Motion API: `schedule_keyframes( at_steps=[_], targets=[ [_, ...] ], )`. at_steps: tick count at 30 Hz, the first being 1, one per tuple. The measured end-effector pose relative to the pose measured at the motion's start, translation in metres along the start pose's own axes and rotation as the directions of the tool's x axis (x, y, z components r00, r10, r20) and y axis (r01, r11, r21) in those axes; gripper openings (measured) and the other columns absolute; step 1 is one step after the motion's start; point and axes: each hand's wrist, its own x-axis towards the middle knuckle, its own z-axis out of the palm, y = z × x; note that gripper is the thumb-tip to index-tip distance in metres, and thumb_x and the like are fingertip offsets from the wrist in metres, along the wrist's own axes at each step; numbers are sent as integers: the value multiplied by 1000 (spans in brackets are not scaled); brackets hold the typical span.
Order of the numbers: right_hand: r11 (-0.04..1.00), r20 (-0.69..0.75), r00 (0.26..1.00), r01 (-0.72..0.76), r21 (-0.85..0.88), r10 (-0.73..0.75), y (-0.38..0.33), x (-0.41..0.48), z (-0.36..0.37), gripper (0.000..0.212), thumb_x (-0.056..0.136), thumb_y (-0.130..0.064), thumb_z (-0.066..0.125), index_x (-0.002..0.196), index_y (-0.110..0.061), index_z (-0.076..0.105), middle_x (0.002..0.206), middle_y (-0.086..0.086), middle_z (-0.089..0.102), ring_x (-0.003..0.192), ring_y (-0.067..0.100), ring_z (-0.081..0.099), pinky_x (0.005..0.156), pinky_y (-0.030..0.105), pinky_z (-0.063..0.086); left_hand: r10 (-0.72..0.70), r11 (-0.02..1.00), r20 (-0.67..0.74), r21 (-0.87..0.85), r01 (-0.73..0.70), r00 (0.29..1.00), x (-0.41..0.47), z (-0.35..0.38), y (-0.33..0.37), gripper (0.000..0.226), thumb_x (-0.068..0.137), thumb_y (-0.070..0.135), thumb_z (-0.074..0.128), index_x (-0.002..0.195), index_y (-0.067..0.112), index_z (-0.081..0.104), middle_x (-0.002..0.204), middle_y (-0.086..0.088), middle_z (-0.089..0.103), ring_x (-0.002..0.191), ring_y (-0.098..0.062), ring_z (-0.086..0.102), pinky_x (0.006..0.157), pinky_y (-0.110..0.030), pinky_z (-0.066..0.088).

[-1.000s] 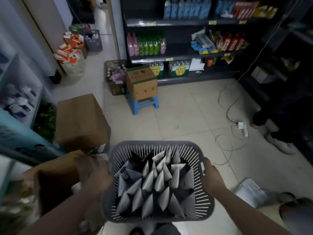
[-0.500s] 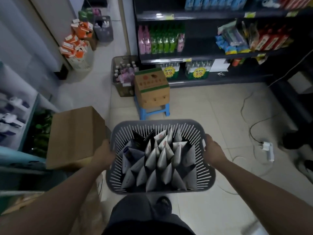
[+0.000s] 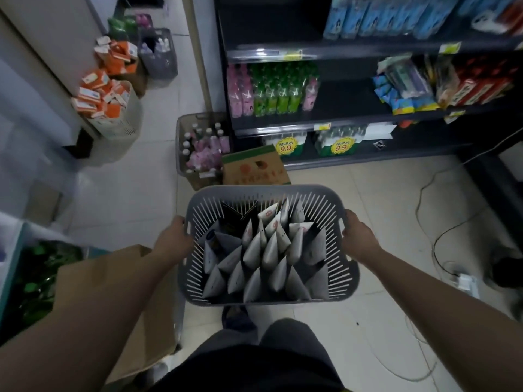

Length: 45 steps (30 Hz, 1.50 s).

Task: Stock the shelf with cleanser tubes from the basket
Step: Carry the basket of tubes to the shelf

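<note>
I carry a grey slotted plastic basket (image 3: 268, 192) in front of my waist. Several white cleanser tubes (image 3: 270, 251) stand upright in it, crimped ends up, with a couple of dark tubes at its back left. My left hand (image 3: 173, 241) grips the basket's left handle. On the opposite side my right hand (image 3: 358, 238) grips the right handle. A dark shelf unit (image 3: 353, 66) stands ahead with pink and green bottles, blue packs and red boxes; part of its middle shelf is bare.
A cardboard box (image 3: 254, 169) sits just beyond the basket. Left of it is a crate of pink bottles (image 3: 202, 148). A bin of orange boxes (image 3: 109, 89) stands far left, a brown carton (image 3: 119, 301) at my left, cables and a power strip (image 3: 467, 281) on the right floor.
The basket has risen and come nearer the shelf as I walk forward. The cardboard box is now right behind the basket's far rim. Both hands keep their hold on the handles.
</note>
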Motion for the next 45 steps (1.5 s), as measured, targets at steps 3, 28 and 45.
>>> schedule_keyframes(
  at_steps=[3,28,45],
  targets=[
    [1000,3,1000,0,31,0,-25,49,-9,55,86,-21,59,135,-16,35,105,18,63,90,35,60,71,30,41,-14,1000,7,-7,14,1000,49,-25,19,42,88,24,60,122,7,43,111,-21,63,94,-37,64,81,-42,53],
    [1000,239,971,-9,-2,9,-112,412,-23,74,70,-34,42,140,-11,33,108,21,64,95,39,60,70,29,34,-257,963,78,-57,262,963,361,-43,130,46,82,23,64,120,9,42,109,-16,64,95,-34,63,83,-42,53],
    [990,215,968,-138,33,127,-120,480,14,54,89,2,43,140,-9,30,88,16,58,87,37,57,71,35,41,-243,965,128,-65,252,962,439,-37,130,49,86,8,57,130,10,37,113,-18,62,99,-40,62,89,-52,51]
  ],
)
